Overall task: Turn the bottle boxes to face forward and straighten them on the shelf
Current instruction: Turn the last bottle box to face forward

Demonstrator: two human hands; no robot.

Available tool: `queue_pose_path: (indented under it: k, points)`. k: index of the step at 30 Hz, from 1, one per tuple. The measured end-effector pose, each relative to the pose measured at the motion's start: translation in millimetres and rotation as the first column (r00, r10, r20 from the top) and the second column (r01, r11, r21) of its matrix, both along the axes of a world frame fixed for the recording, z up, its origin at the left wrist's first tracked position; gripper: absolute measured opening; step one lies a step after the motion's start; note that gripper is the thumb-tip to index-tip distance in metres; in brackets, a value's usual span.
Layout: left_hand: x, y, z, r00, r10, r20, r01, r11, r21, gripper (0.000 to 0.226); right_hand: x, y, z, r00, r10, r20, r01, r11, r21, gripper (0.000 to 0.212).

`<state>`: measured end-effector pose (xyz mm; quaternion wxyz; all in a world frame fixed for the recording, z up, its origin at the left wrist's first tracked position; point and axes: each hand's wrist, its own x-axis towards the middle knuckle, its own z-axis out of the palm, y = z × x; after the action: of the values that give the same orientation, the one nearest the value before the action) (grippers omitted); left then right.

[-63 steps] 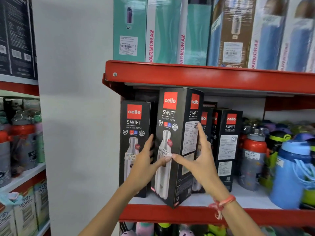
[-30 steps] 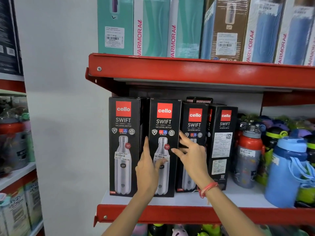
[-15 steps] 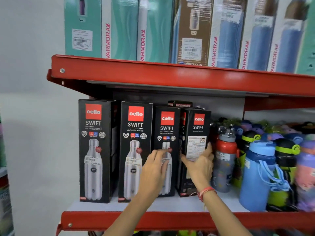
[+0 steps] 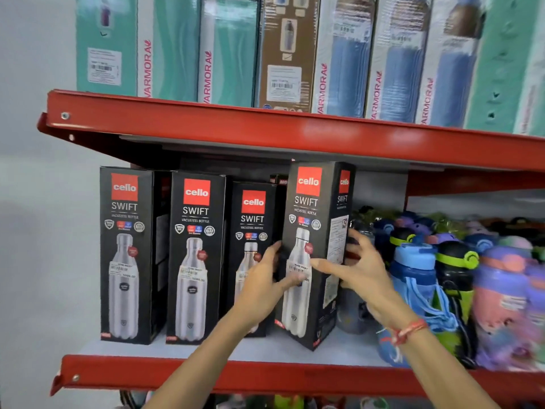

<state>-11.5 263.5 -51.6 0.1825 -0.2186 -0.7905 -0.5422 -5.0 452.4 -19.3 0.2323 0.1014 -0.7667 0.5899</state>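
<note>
Teal and blue boxes above, colourful loose bottles right

The red-edged shelf carries four black Cello Swift bottle boxes at left, coloured bottles at right.

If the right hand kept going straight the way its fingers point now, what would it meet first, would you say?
The right hand points left and into the shelf and already grips the fourth Cello box. That box is first; behind it, probably the third Cello box, though depth is unclear.
</note>
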Motion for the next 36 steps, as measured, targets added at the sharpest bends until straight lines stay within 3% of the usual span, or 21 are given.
queue_pose_path:
  k: [3,8,14,20,28,32,36]
  points:
    - [-2.0,3.8,-2.4,0.996,-0.091,0.024,0.09,0.996,0.022,0.091,1.9,13.6,1.3,0.981,0.189,0.039,-0.186,0.98,-0.064,0.108]
    - [1.0,20.6,-12.7,0.988,0.118,-0.102,-0.124,0.991,-0.048,0.097,-11.4,24.4,1.4,0.9,0.422,0.109,-0.417,0.906,-0.067,0.099]
    - [-7.5,45.0,-15.9,0.958,0.28,-0.066,-0.283,0.958,-0.041,0.096,-43.4,20.5,0.0,0.893,0.418,0.168,-0.437,0.895,0.095,0.091]
    - [-24.5,53.6,-23.7,0.941,0.339,0.015,-0.337,0.938,-0.087,0.092,-58.9,13.9,-14.9,0.909,0.389,0.149,-0.406,0.908,0.104,0.089]
    - [-29.2,50.0,-40.5,0.929,0.369,-0.019,-0.368,0.92,-0.137,0.083,-55.7,3.9,-31.5,0.964,0.234,0.123,-0.253,0.954,0.164,0.087]
    - [-19.0,36.1,-42.3,0.935,0.342,-0.092,-0.353,0.924,-0.149,0.065,-49.0,-12.3,-31.9,0.995,-0.073,-0.064,0.088,0.962,0.259,0.084]
    - [4.6,-8.9,-43.0,0.915,0.329,-0.234,-0.352,0.934,-0.065,0.035,-23.0,-48.6,-29.8,0.924,-0.305,-0.233,0.35,0.918,0.185,0.079]
